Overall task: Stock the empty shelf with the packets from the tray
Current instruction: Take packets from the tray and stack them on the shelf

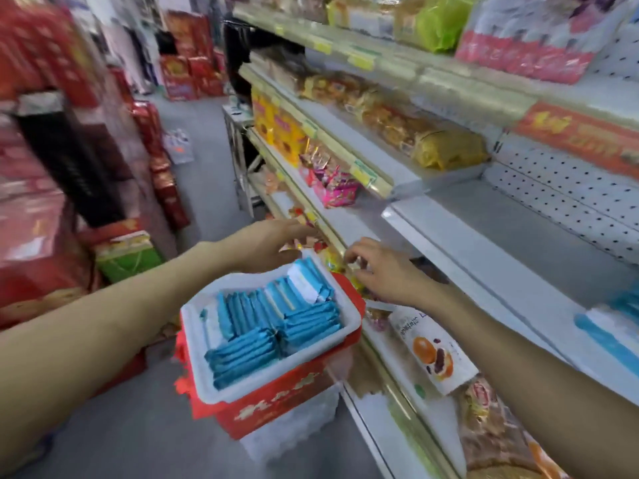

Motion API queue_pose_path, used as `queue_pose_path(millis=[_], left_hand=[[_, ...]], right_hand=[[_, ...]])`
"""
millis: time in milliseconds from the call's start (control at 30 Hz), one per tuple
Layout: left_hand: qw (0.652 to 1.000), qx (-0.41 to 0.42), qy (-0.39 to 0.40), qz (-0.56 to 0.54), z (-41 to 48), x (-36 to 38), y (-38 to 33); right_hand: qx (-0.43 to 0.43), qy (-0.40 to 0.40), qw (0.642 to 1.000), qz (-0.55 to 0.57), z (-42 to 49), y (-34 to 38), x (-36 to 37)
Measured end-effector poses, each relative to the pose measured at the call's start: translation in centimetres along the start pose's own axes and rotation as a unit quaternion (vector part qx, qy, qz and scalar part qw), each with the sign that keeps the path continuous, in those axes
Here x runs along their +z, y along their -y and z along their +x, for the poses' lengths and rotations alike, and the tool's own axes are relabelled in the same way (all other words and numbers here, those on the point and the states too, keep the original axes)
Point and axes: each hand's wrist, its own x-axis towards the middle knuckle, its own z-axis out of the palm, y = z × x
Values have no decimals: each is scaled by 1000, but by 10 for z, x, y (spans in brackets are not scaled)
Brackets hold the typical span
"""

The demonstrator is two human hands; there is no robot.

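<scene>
A white tray (pixel 197 344) full of several blue packets (pixel 262 326) rests on a red box (pixel 276 399) in the aisle. My left hand (pixel 273 242) reaches over the tray's far edge, fingers spread, holding nothing I can see. Just right of the tray hovers my right hand (pixel 380 271), fingers curled near the shelf edge; whether it grips anything is unclear. The white shelf (pixel 501 257) at right is mostly bare. A few blue packets (pixel 608 333) lie on it at the far right edge of the view.
Stocked shelves above hold yellow boxes (pixel 276 129), pink candy bags (pixel 332 188) and bread packs (pixel 446 146). A white pouch with fruit print (pixel 432 347) lies on the lower shelf. Red gift boxes (pixel 41 202) line the aisle's left side. Grey floor (pixel 204 188) runs between.
</scene>
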Motion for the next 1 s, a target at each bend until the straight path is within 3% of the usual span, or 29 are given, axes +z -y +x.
queue_pose_path(millis=[267, 467, 1000], left_hand=[[992, -121, 6, -20, -119, 25, 76], [982, -185, -8, -27, -166, 24, 93], [983, -178, 3, -39, -156, 21, 90]], right_hand=[[62, 107, 991, -46, 80, 20, 106], [78, 76, 984, -142, 102, 20, 138], [108, 144, 983, -21, 119, 32, 144]])
